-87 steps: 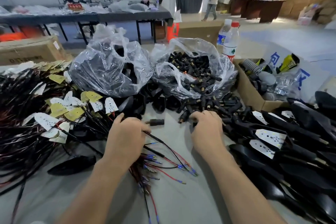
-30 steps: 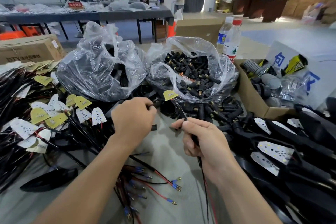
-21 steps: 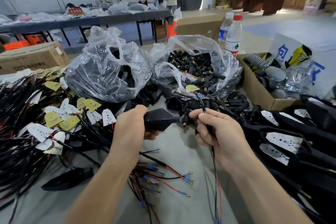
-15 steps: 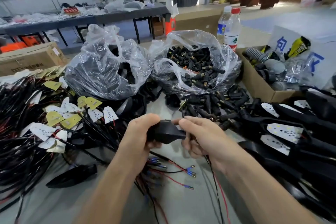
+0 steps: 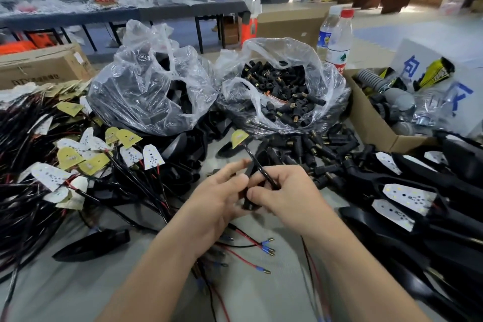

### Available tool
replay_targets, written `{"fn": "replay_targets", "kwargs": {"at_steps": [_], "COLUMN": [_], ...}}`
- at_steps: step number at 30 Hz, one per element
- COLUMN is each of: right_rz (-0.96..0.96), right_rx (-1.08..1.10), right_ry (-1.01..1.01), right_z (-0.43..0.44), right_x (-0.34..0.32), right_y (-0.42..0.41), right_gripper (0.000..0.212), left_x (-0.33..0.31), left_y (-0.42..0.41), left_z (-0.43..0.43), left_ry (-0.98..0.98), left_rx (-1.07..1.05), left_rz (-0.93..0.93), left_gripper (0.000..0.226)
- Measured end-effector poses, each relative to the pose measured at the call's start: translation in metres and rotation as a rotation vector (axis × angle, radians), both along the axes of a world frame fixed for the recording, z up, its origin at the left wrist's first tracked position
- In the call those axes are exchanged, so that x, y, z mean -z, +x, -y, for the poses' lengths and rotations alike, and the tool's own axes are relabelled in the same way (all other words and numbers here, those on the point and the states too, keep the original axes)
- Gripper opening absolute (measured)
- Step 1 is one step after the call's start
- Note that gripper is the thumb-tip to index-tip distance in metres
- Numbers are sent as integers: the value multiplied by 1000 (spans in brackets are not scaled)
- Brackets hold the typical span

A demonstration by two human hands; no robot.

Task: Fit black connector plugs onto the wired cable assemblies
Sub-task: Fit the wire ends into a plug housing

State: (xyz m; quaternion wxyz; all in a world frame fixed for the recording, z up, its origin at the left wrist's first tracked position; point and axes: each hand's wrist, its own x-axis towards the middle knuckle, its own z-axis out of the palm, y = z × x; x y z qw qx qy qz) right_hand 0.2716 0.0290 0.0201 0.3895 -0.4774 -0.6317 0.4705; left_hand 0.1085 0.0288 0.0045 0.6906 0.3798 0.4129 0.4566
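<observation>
**While both hands meet over the near table, a plug is going onto its cable**

As the left hand point(image 5: 219, 198) curls its fingers round a black connector plug point(image 5: 248, 191), the right hand point(image 5: 285, 191) pinches a black cable point(image 5: 257, 165) just beside it, thumb and forefinger closed on the sheath. Plug and cable touch between the two hands, above the grey table point(image 5: 78, 295). The cable runs away and to the far left, ending in a small yellow board point(image 5: 239, 137). Motion blur hides whether the cable is already inside the plug.

This looks like the fitting step itself: one assembly is picked, one plug is in hand, and the two are being brought together. The next move probably calls for holding the plug steady in the left hand while the right feeds or pushes the cable through until it seats.

More plugs fill the clear plastic bag point(image 5: 326, 81) on the far right, and loose ones point(image 5: 321, 149) lie spilled in front of it. Unfitted cable assemblies point(image 5: 104, 165) are heaped at the left, and red and black wire ends with crimped terminals point(image 5: 266, 246) lie under the wrists.
</observation>
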Motion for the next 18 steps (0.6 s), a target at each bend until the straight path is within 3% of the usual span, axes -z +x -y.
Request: {"fn": "replay_targets", "kwargs": {"at_steps": [7, 9, 13, 18], "right_rz": [-556, -583, -466, -732], "right_rx": [66, 105, 167, 151], "right_ry": [-230, -207, -87, -40], "right_z": [-5, -7, -7, -4], "right_x": [-3, -5, -8, -14], "right_y": [14, 19, 16, 13], "right_gripper": [31, 37, 32, 31], "left_x": [7, 7, 6, 4], "left_y": [-8, -8, -10, -9], "left_z": [1, 2, 0, 5], "left_ry": [-118, -122, -63, 27], "left_rx": [-22, -36, -38, -35], "left_rz": [202, 221, 251, 152], "left_gripper": [47, 50, 44, 44]}}
